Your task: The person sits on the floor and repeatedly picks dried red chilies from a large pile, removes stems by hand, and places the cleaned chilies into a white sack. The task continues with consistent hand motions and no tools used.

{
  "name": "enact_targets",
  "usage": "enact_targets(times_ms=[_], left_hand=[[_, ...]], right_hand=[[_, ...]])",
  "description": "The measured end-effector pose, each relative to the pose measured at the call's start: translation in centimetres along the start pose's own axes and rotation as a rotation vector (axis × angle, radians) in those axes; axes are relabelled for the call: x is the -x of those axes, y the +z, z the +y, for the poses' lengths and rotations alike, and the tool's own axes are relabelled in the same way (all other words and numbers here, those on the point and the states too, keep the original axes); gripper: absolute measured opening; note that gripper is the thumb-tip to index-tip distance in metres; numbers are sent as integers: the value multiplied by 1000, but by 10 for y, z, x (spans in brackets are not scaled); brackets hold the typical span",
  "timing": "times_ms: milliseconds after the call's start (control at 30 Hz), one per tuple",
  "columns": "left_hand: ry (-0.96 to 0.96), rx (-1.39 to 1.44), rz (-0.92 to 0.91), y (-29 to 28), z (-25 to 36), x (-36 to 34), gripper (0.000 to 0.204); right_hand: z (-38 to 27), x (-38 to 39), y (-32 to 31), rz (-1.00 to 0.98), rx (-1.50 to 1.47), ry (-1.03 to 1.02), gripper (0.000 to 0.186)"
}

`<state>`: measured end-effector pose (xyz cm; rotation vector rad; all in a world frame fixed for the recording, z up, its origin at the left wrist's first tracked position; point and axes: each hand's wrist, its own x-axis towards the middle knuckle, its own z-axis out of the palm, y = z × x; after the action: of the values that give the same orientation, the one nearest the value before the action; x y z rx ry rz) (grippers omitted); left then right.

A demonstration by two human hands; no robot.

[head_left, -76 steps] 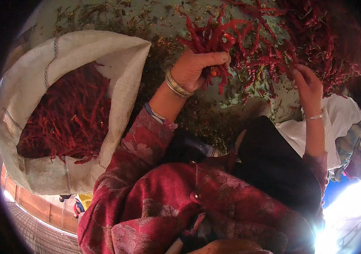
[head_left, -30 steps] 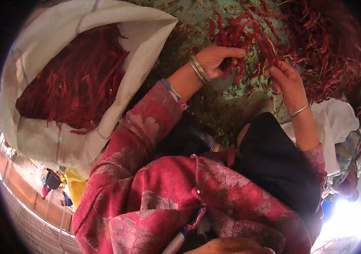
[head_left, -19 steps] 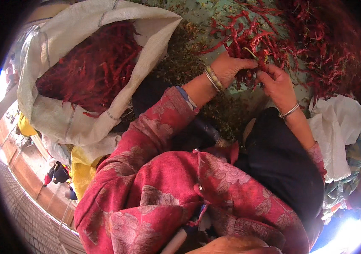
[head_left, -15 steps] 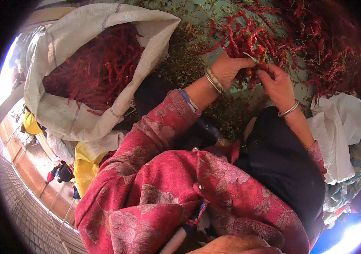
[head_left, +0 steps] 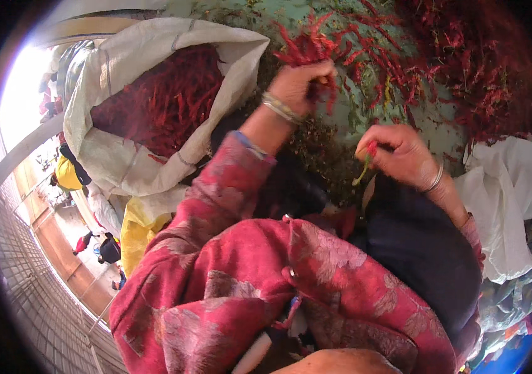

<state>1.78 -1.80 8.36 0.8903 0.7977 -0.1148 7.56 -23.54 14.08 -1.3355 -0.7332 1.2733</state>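
Observation:
My left hand (head_left: 300,87) is closed round a bunch of dried red chillies (head_left: 308,48), whose tips fan out above and below the fist. Lower and to the right, my right hand (head_left: 400,153) pinches a small red chilli piece with a green stem (head_left: 364,169) hanging from it. Left of my left hand stands a white woven sack (head_left: 172,34) with its mouth spread wide and many red chillies (head_left: 160,103) inside. Loose chillies (head_left: 378,56) lie scattered on the greenish ground beyond my hands.
A large heap of red chillies (head_left: 471,68) covers the far right. White cloth (head_left: 499,199) lies beside my right forearm. A yellow sack (head_left: 138,227) is below the woven one. Stems and plant bits (head_left: 322,149) litter the ground between my legs. People appear small at far left.
My hands were together and have come apart. The left moved up and left with the chilli bunch; the right moved down, now with the green-stemmed piece. The view has shifted slightly.

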Motion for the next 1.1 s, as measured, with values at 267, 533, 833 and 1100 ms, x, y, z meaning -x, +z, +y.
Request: enact_targets(times_ms=[267, 533, 833, 1100], left_hand=[[359, -1743, 794, -182, 156, 104, 43], [797, -1669, 573, -83, 124, 58, 18], [595, -1620, 82, -13, -24, -87, 25], [164, -1015, -78, 1, -19, -89, 22]], right_hand=[[21, 5, -13, 220, -116, 232, 19], [40, -1, -24, 360, -88, 352, 22], [48, 11, -32, 405, -95, 400, 23], [44, 7, -43, 472, -160, 374, 21]])
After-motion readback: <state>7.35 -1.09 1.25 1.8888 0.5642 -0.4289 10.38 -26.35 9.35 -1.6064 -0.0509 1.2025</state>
